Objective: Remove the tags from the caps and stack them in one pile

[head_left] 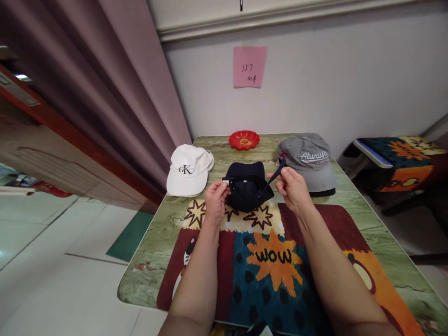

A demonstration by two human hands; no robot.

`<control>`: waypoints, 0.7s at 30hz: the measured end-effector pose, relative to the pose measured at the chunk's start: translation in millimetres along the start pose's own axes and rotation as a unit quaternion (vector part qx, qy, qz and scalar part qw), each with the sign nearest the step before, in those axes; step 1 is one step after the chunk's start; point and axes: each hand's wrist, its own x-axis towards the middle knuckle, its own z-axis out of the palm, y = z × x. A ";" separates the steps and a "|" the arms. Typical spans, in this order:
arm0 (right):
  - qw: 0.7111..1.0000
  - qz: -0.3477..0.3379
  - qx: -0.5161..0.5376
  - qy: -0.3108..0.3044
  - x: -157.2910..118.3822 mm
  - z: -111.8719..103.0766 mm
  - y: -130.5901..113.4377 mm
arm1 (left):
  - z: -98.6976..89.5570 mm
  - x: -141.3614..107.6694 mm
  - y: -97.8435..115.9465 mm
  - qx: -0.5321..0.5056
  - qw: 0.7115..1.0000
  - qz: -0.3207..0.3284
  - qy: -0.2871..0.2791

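A dark navy baseball cap (247, 193) lies upside down on the table, its inside facing up and its brim toward the wall. My left hand (217, 198) pinches the cap's back edge at the left, by a small silvery buckle. Between the thumb and finger of my right hand (292, 184) is the loose end of the cap's strap (277, 171), pulled up and to the right. The strap's two sides are apart. A white cap (189, 170) with dark letters sits to the left, and a grey cap (308, 158) marked "Always" stands just beyond my right hand.
A red scalloped dish (244, 140) stands at the back of the wood-patterned table (140, 275). Under my forearms lies a colourful mat (266, 280). A pink note (249, 66) is on the wall, a curtain (140, 70) hangs at left, and a second table (402, 154) is at right.
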 end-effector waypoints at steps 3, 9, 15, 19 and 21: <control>0.999 0.021 0.029 0.005 -0.7 3.0 -0.7 | -0.3 0.6 -0.9 0.006 1.000 0.002 -0.003; 0.999 -0.037 -0.002 0.013 -0.5 5.3 0.8 | 0.6 -0.2 -0.5 0.018 1.000 0.009 -0.009; 0.991 -0.086 -0.102 0.007 -3.2 8.9 7.4 | 5.0 -5.1 -0.4 0.053 0.998 0.022 -0.032; 0.985 -0.102 -0.140 0.003 -5.3 9.4 4.5 | 5.7 -6.4 -0.6 0.070 0.996 0.028 -0.039; 0.988 -0.102 -0.113 -0.003 -6.7 10.5 -0.2 | 5.3 -6.1 -1.0 0.071 0.996 0.029 -0.038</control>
